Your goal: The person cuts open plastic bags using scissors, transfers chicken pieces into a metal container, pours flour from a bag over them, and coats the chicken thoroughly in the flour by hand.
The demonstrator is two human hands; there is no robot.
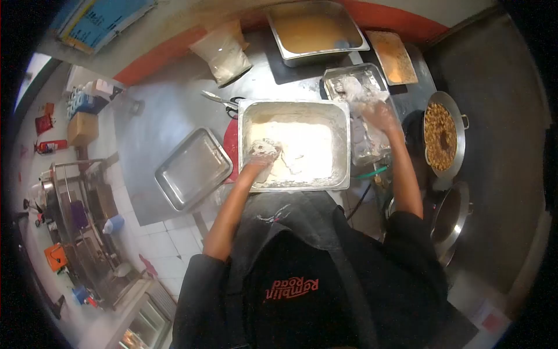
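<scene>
A deep metal pan [346, 145] of white flour stands at the table's front edge. My left hand [264, 154] is inside it at the left, coated in flour; its fingers are caked over and what they hold, if anything, is hidden. My right hand [381, 116] is over the metal trays to the right of the pan, smeared by motion, so its fingers cannot be made out. Below and behind it, a tray [375, 72] holds floury pieces, and a nearer tray [372, 157] holds pale greyish pieces.
An empty shallow tray [195, 168], scissors [221, 100] and a bag of white powder [226, 61] lie to the left and back. A large pan of yellowish liquid [317, 32] and an orange-brown tray [395, 58] stand behind. At right is a pan of browned pieces [440, 134].
</scene>
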